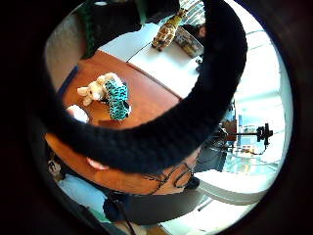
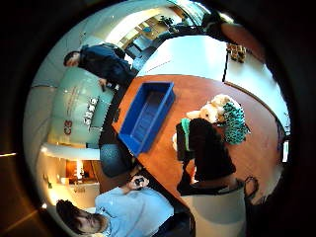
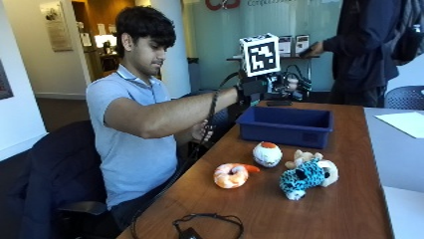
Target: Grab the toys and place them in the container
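I have the hand (image 3: 281, 85) raised over the bin (image 3: 286, 125) at upper centre; I cannot tell whether its fingers grasp anything. The toys (image 3: 275, 168) lie grouped on the tabletop (image 3: 331, 209) mid-frame, outside the bin, within reach.

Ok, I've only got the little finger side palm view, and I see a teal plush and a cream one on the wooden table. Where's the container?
Observer: The blue bin stands on that same table, near its edge, apart from both plushes.
Operator: Anything in it yet?
Observer: No. The thumb side palm view looks into it, and it is empty.
Operator: Any toys I'm missing?
Observer: An orange shrimp plush lies on the wood beside them.
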`<state>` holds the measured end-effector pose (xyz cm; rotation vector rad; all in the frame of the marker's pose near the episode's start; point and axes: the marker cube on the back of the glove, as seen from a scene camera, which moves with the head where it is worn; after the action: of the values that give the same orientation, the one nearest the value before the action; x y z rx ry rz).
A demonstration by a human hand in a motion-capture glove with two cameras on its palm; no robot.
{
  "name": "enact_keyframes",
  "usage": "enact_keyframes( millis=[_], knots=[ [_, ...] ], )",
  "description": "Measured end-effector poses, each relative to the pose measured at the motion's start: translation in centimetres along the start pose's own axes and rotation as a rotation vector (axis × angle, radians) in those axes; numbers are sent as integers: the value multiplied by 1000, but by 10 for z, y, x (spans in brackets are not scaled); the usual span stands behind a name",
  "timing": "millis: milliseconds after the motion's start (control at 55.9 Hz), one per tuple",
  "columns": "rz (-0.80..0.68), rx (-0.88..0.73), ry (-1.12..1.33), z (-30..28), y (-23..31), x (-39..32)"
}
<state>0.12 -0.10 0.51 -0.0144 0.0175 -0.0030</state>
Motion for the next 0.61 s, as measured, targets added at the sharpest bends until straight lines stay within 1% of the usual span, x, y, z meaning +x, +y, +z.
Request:
enact_keyframes(
  millis=[72,179,250,394,608],
  knots=[
    [14,-36,11,13,-4,2],
    [73,-120,25,43,-11,8],
    [75,-155,9,60,-12,13],
    [115,-187,-48,89,-16,23],
    [167,-244,-36,131,-17,41]
  ],
)
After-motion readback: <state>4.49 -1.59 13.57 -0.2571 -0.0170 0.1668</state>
